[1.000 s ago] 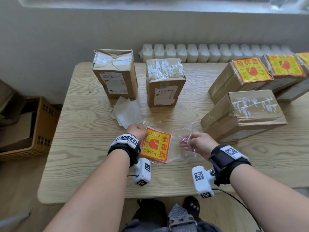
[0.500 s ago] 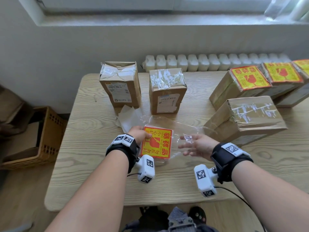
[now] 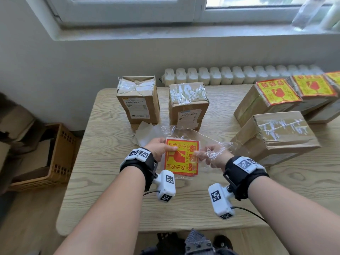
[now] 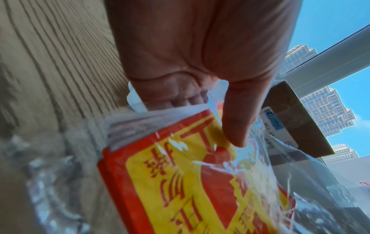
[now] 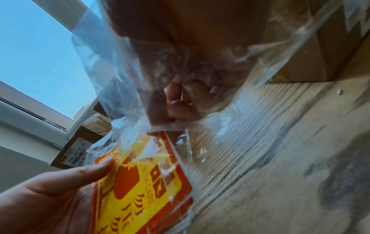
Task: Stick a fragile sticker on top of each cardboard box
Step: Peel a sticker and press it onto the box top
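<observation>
1. The wooden surface (image 3: pixel 110 162) carried everything, and both hands were above its middle part.
2. The biggest untagged cardboard box (image 3: pixel 276 137) lay just to the right of the right grip, with white tape on its top.
3. Three boxes with a red and yellow sticker on top (image 3: pixel 272 100) stood farther away, behind and to the right of the right grip.
4. Two upright untagged boxes stood beyond the hands: one (image 3: pixel 138 100) behind the left grip, the other (image 3: pixel 188 105) between and behind both grips.
5. The clear plastic bag (image 3: pixel 207 142) was around the stack and reached over the right hand; it was crumpled there.
6. The stack of fragile stickers (image 3: pixel 181 157) was between the two grips, inside the bag and lifted above the surface.
7. The left hand (image 3: pixel 159 147) was clamped on the left edge of the stack, thumb on top and the other fingers (image 4: pixel 180 98) under it.
8. The right hand (image 3: pixel 215 157) was pinching the plastic bag at the right edge of the stack; its fingertips (image 5: pixel 180 102) were together, seen through the plastic.
9. Some white backing papers (image 3: pixel 145 133) lay just behind the left grip.
</observation>
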Demonstrator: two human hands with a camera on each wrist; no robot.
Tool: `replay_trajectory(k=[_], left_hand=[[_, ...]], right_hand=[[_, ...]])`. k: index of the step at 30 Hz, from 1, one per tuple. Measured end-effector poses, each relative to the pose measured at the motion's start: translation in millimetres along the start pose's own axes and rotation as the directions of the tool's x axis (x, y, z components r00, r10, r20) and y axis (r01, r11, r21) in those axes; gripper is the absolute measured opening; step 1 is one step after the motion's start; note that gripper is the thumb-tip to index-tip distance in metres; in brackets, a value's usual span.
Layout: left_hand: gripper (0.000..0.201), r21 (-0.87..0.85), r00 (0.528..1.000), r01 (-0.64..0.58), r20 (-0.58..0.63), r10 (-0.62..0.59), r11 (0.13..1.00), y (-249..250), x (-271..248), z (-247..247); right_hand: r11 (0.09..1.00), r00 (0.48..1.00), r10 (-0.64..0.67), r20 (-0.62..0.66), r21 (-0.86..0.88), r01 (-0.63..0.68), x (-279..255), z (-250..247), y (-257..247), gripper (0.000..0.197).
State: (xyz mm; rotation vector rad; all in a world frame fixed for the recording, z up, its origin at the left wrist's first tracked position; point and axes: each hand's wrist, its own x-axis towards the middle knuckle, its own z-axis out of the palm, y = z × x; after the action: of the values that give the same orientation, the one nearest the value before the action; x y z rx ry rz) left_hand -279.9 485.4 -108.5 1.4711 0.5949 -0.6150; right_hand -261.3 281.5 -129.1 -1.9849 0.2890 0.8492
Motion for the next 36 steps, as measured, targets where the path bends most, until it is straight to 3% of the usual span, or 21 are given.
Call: replay_trajectory(k=[5,9,13,19,24,26,29,31,34,36], left_hand=[[0.03,-0.007,1.0,-0.002,-0.02,0.001,1.0,-4,6,-4],[0.039,-0.027,1.0,0.001,-0.026,-0.001,1.0,-7,8,-7],[0.031,-0.048,1.0,0.006,0.021,-0.005,0.999,-7,4,-8],[0.017,-0.005,0.999,-0.002,-0.033,0.002,1.0,-8,8,-11],[0.022,0.147,0.987,0.056,-0.157,-0.032,0.988,-14,20,-18],[0.025,0.288,0.97,0.115,-0.239,-0.046,0.951,-16,24,-23],[0.036,0.513,0.948,0.205,-0.315,-0.039,0.834,-18,19,-25],[0.038,0.562,0.931,0.244,-0.363,-0.029,0.79,-21,14,-26],[0.037,0.701,0.927,0.314,-0.372,-0.047,0.641,-36,25,-33],[0.041,0.691,0.91,0.318,-0.415,-0.004,0.649,-41,29,-36]], right_hand=[[0.993,0.999,0.027,-0.022,0.112,-0.025,1,-5,2,0.025],[0.953,0.993,0.118,0.018,0.278,-0.118,5,-5,0,0.012],[0.996,0.997,0.077,-0.021,0.045,-0.076,7,0,2,0.027],[0.992,0.998,0.068,0.007,0.103,-0.069,6,4,2,0.033],[0.994,0.991,0.078,-0.105,0.083,-0.07,9,-1,2,0.019],[0.997,0.989,0.068,-0.133,0.03,-0.064,5,-2,0,0.012],[0.998,0.989,0.047,-0.142,-0.025,-0.051,3,-2,1,0.016],[0.997,0.985,0.023,-0.173,-0.068,-0.036,1,-4,2,0.014],[0.998,0.971,-0.052,-0.234,-0.05,0.041,-3,-7,-1,0.016],[0.993,0.952,-0.118,-0.284,-0.042,0.111,-6,-8,-4,0.015]])
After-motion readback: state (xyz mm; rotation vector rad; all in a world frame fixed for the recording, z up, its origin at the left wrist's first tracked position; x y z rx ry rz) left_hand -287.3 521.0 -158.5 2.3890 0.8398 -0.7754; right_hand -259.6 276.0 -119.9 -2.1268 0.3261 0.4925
